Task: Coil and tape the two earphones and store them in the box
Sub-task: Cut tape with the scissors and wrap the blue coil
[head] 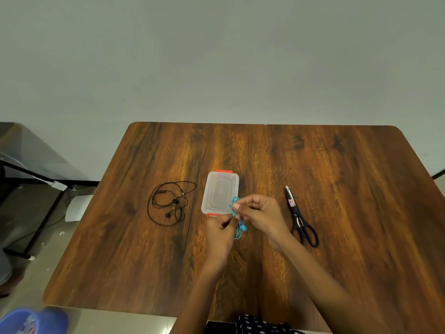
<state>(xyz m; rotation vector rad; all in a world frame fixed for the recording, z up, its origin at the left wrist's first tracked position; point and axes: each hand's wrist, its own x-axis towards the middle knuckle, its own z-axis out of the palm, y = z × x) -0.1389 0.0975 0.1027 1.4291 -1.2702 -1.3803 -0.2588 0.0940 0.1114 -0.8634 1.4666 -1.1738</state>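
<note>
A blue earphone [239,227] is bunched in loops between my two hands, just in front of the box. My left hand [220,233] grips the lower part of the bundle. My right hand [258,212] pinches the blue cord near the top of the loops. The clear plastic box [220,192] with orange clasps lies closed at the middle of the wooden table [337,165]. A black earphone [169,203] lies loose and uncoiled on the table to the left of the box. No tape is visible.
Black-handled scissors [299,219] lie to the right of my hands. A blue object [33,320] shows at the bottom left, off the table. A dark stand and cables sit on the floor at the left.
</note>
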